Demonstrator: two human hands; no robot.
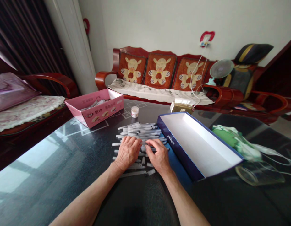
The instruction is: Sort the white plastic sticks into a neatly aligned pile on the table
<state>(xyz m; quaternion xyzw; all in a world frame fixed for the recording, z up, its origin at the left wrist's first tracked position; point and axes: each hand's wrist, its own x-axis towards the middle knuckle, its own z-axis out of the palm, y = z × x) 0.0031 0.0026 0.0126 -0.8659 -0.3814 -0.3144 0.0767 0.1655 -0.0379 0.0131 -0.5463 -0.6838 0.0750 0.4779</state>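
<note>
A loose pile of translucent white pens (pixel 145 127) lies on the dark glossy table, most of them pointing left to right. Over the near part of the pile, my left hand (pixel 129 150) is closed, back upward, fingers curled down. Facing it, my right hand (pixel 159 153) has thumb and forefinger bent together. A pale pen piece shows between the two sets of fingertips; its ends are hidden by the fingers. Closer to me are a few short pieces like pen caps (pixel 150 172) and a pen (pixel 133 173) lying flat.
At the left stands an open pink box (pixel 100 113) with pens in it. A small white tub (pixel 134 112) sits behind the pile. An open dark-blue box (pixel 199 144) with white inside is at the right, near a green-and-white bag (pixel 235 141) and a tissue pack (pixel 182 106).
</note>
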